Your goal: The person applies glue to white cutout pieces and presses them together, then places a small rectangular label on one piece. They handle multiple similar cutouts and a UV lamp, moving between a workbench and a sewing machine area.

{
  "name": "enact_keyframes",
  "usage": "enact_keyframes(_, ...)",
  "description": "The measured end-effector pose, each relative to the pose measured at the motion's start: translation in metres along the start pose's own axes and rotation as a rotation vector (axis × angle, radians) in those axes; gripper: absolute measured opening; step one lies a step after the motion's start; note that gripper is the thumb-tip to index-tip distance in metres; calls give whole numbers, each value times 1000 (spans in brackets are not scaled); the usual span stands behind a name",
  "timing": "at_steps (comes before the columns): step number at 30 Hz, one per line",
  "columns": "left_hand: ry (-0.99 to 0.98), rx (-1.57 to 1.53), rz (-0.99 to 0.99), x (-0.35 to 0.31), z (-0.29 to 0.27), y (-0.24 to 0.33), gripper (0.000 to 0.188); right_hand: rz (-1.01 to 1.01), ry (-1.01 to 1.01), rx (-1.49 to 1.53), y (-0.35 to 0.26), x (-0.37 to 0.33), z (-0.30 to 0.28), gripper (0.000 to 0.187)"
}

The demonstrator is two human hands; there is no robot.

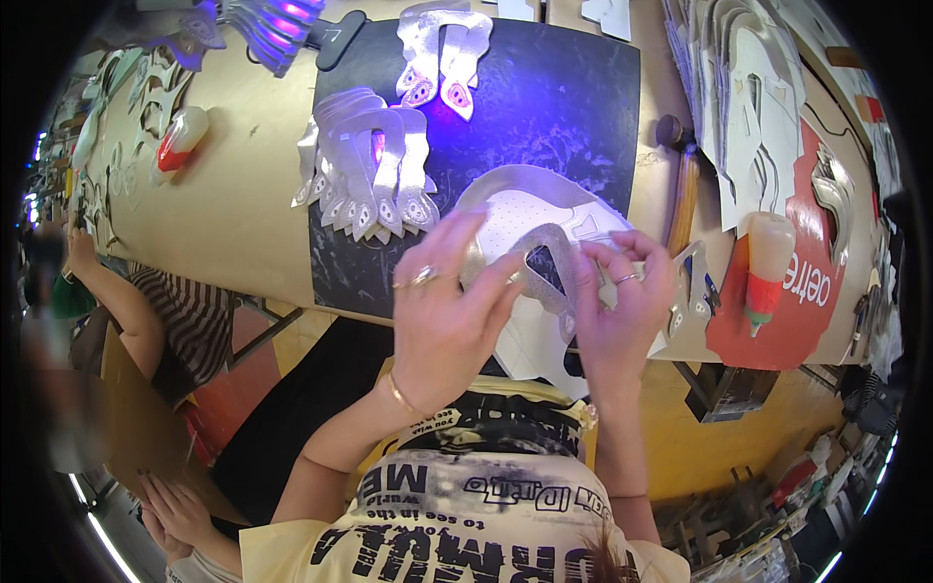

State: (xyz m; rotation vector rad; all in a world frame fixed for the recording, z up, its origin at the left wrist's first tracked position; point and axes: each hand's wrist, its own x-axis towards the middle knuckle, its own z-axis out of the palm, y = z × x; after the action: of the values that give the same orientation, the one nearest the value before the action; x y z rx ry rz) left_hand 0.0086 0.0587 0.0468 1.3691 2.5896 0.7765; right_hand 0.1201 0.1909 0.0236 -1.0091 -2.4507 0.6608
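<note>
In front of me, a small grey, glittery U-shaped shoe-upper piece point(547, 236) is pinched between my two hands. Thumb and fingers of my left hand point(442, 316) close on its left side; my right hand point(622, 316) grips the right side with bent fingers. Directly beneath lies a larger white perforated shoe upper point(505, 216) with a silver curved border, partly covered by my hands. Whether the small piece touches the larger one, I cannot tell. The larger piece reaches over the table's near edge.
Silver pieces with pointed ends point(374, 165) lie overlapped on a dark mat point(554, 107). To the right are a wooden-handled hammer point(684, 189), a white-and-red squeeze bottle point(770, 255), a red board point(812, 301) and stacked white pieces point(763, 92). Another bottle point(183, 141) and a co-worker's arm point(126, 301) are left.
</note>
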Motion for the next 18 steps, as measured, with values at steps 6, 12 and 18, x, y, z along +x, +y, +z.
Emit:
enact_keyframes(6,-53,-78,179,11,41,-14,34,129,90,44,-11,-9,23,15)
enact_keyframes(12,-72,-77,223,0,50,-22,40,198,64,53,-16,-5,23,13)
enact_keyframes(18,-93,-53,228,0,52,-20,42,290,-10,63,-18,1,22,9)
